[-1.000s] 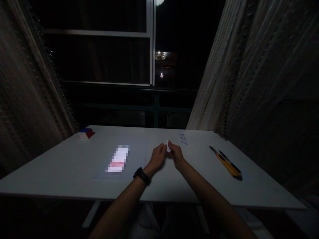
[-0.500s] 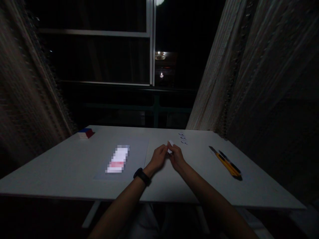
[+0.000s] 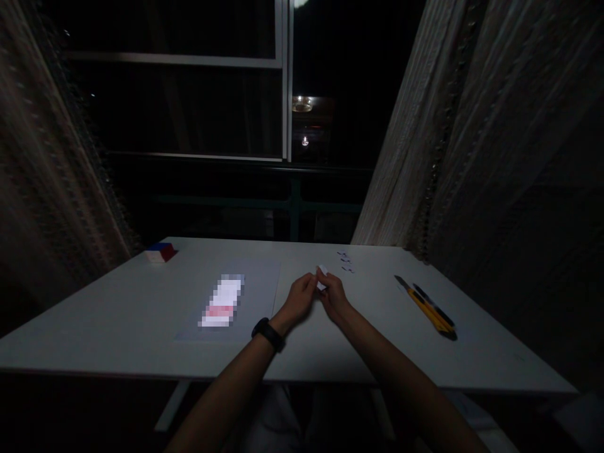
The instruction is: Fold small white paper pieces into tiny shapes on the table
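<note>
Between my two hands, over the middle of the white table [image 3: 117, 314], is a small piece of white paper [image 3: 322, 272]. My left hand [image 3: 301, 296], with a dark watch [image 3: 268, 333] on its wrist, is closed on the paper's left side. My right hand [image 3: 334, 296] pinches it from the right, thumb on top. The fingertips of both hands nearly meet and partly hide the paper. Just beyond my right hand lie several small dark-marked pieces [image 3: 346, 260], too small to make out, in a short column.
To the left, a lit phone [image 3: 221, 302] rests on a pale sheet [image 3: 262, 296]. A blue, red and white block [image 3: 160, 251] stands at the far left. A yellow utility knife [image 3: 427, 309] and a dark pen [image 3: 434, 305] lie on the right. Curtains [image 3: 396, 138] flank the dark window.
Both hands keep their grip on the paper with hardly any movement. The whole view has shifted very slightly.
</note>
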`<action>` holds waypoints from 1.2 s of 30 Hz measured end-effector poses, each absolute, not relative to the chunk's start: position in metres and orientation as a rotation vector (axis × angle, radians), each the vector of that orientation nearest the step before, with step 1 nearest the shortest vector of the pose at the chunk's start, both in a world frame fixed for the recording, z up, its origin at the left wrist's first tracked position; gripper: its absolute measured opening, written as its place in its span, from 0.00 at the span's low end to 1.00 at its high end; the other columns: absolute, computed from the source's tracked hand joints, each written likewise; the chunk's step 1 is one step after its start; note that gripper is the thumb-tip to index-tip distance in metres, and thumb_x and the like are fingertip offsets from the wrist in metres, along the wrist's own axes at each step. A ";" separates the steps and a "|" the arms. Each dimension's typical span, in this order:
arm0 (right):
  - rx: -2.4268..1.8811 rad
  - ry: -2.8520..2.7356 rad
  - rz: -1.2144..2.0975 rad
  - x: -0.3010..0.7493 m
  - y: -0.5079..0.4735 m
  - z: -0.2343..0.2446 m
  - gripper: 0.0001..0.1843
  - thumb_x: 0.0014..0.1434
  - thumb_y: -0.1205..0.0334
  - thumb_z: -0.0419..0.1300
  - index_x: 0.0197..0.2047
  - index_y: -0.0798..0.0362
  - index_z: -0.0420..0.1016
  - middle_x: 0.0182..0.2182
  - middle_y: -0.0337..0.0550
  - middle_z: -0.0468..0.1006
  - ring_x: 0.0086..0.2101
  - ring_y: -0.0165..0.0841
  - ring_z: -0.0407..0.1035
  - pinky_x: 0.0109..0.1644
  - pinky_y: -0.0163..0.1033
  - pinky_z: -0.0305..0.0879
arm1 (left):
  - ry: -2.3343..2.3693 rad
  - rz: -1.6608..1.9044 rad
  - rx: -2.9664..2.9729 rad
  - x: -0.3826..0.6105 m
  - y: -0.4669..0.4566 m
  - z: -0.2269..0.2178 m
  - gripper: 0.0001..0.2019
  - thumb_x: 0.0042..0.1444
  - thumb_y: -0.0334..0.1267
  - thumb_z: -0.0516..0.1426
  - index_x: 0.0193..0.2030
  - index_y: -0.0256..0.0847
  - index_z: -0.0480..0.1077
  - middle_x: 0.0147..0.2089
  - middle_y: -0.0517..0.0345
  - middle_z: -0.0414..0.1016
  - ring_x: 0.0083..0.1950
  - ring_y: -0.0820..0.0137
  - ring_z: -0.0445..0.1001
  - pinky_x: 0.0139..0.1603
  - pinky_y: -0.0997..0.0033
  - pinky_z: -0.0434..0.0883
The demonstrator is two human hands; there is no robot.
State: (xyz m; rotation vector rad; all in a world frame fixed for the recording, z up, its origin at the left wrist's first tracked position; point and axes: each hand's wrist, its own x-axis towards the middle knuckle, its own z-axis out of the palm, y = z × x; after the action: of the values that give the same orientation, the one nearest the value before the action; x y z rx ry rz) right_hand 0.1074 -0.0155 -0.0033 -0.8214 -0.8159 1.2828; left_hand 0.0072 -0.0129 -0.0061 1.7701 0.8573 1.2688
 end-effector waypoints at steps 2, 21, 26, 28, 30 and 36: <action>-0.854 -0.837 1.300 0.108 -0.016 -0.003 0.17 0.39 0.49 0.66 0.26 0.53 0.69 0.18 0.35 0.66 0.22 0.29 0.62 0.23 0.34 0.54 | 0.848 1.262 1.763 0.007 -0.012 -0.007 0.18 0.56 0.51 0.47 0.25 0.39 0.60 0.25 0.62 0.60 0.28 0.73 0.59 0.30 0.74 0.59; -0.950 -1.042 1.151 0.112 -0.015 -0.004 0.25 0.41 0.40 0.64 0.19 0.53 0.62 0.13 0.30 0.58 0.15 0.22 0.50 0.18 0.31 0.43 | 0.946 1.304 1.723 0.003 -0.010 -0.001 0.17 0.55 0.49 0.48 0.23 0.39 0.57 0.22 0.65 0.55 0.25 0.76 0.54 0.27 0.75 0.55; -0.897 -1.006 1.134 0.109 -0.016 -0.003 0.24 0.39 0.41 0.65 0.20 0.53 0.64 0.14 0.30 0.59 0.16 0.22 0.50 0.19 0.31 0.46 | 0.921 1.320 1.724 0.002 -0.011 0.000 0.17 0.55 0.50 0.49 0.23 0.39 0.57 0.22 0.65 0.55 0.26 0.75 0.54 0.27 0.74 0.55; -0.919 -1.034 1.102 0.110 -0.015 -0.003 0.24 0.39 0.40 0.64 0.20 0.53 0.65 0.14 0.32 0.61 0.17 0.23 0.52 0.20 0.32 0.47 | 0.926 1.341 1.720 0.001 -0.010 0.000 0.18 0.55 0.51 0.49 0.23 0.40 0.56 0.22 0.65 0.54 0.26 0.75 0.54 0.27 0.74 0.55; -0.937 -1.071 1.075 0.112 -0.015 -0.004 0.25 0.42 0.38 0.62 0.20 0.54 0.67 0.14 0.34 0.64 0.18 0.25 0.55 0.21 0.32 0.49 | 0.919 1.353 1.707 -0.001 -0.008 0.000 0.18 0.55 0.52 0.49 0.23 0.40 0.57 0.23 0.65 0.55 0.26 0.75 0.55 0.27 0.74 0.55; -0.913 -1.134 0.997 0.114 -0.014 -0.003 0.26 0.43 0.37 0.60 0.18 0.54 0.69 0.14 0.37 0.66 0.18 0.26 0.57 0.23 0.33 0.52 | 0.923 1.376 1.639 -0.002 -0.004 -0.003 0.19 0.56 0.52 0.48 0.24 0.39 0.59 0.23 0.64 0.59 0.26 0.75 0.58 0.28 0.74 0.57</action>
State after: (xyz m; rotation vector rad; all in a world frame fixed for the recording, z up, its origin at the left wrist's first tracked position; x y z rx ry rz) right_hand 0.1145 -0.0137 -0.0034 -0.9126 -1.1342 0.9972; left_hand -0.0018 -0.0044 -0.0032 1.6394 0.9234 1.3758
